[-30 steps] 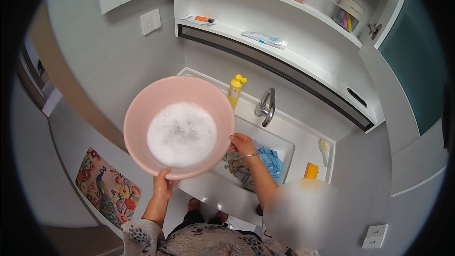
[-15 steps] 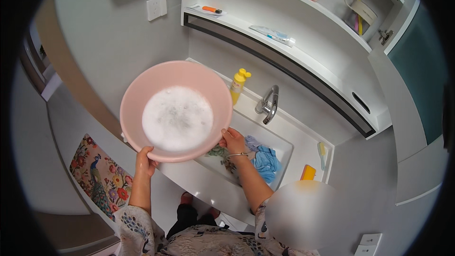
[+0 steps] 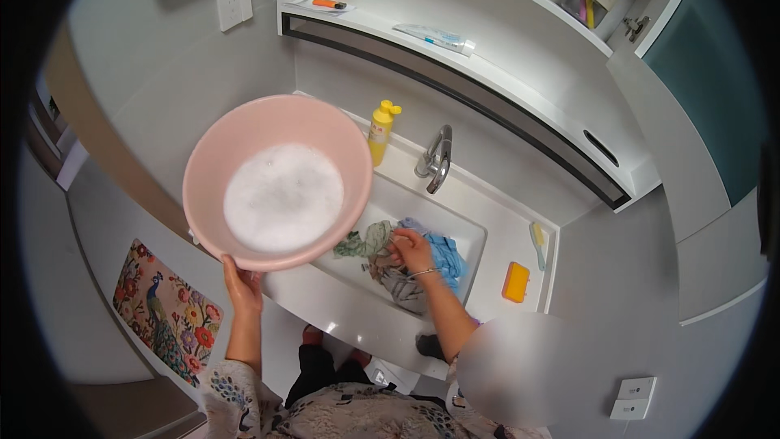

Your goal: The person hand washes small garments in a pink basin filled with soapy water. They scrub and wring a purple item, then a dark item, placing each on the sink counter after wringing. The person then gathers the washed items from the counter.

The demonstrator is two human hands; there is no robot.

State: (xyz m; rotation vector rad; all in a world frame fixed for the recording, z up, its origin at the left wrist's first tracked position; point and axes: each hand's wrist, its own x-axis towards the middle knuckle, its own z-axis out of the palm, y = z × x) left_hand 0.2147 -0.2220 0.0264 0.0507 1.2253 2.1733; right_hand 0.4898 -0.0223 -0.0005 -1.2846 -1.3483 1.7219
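Note:
A pink plastic basin (image 3: 351,164) with white foamy water (image 3: 284,197) stands at the left end of the counter, slightly tilted in view. My left hand (image 3: 242,286) grips its near rim, thumb on the outside and the other fingers underneath, partly hidden. My right hand (image 3: 413,250) is off the basin, above the laundry in the white sink (image 3: 481,254), fingers apart and loosely bent. Beneath and around it lie a green cloth (image 3: 364,241), a greyish-brown cloth (image 3: 403,286) and a blue cloth (image 3: 447,260). Whether the fingertips touch the cloth is hard to see.
Behind the sink are a yellow squeeze bottle (image 3: 380,132) and a chrome faucet (image 3: 437,159). A yellow-orange sponge (image 3: 515,282) and a brush (image 3: 538,245) lie on the right counter. A shelf (image 3: 374,28) with a toothpaste tube (image 3: 435,37) overhangs the back. A peacock-patterned mat (image 3: 166,309) is at the left.
My right hand has let go of the basin's rim and moved over the cloths in the sink. My left hand stays on the basin. The view has shifted slightly right.

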